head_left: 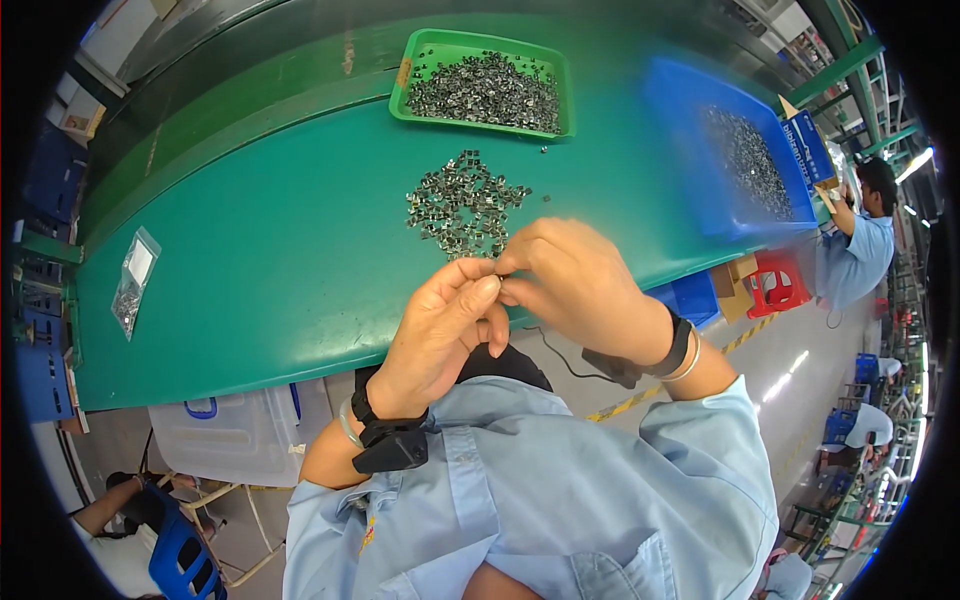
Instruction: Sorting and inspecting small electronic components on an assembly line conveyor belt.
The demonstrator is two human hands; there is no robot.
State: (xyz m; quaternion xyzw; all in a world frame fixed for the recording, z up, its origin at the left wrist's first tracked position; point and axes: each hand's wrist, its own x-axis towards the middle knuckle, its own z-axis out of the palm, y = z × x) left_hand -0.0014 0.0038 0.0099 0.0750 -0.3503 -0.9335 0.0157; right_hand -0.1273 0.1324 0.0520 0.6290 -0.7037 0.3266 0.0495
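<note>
My left hand (440,325) and my right hand (575,285) meet over the near edge of the green table, fingertips together. Thumb and forefinger of the left pinch a tiny metal part (501,279), mostly covered by the fingers. The right hand's fingers close on the same spot, so its exact grip on the part is hidden. Just beyond the hands lies a loose heap of small shiny metal parts (465,203). Farther back, a green tray (484,128) holds many more of them.
A blue bin (680,150) with small metal parts stands at the right. A clear bag (133,285) lies on the table's left side. Under the table are a lidded plastic box (235,430) and a red stool (778,283). A co-worker (868,250) sits at far right.
</note>
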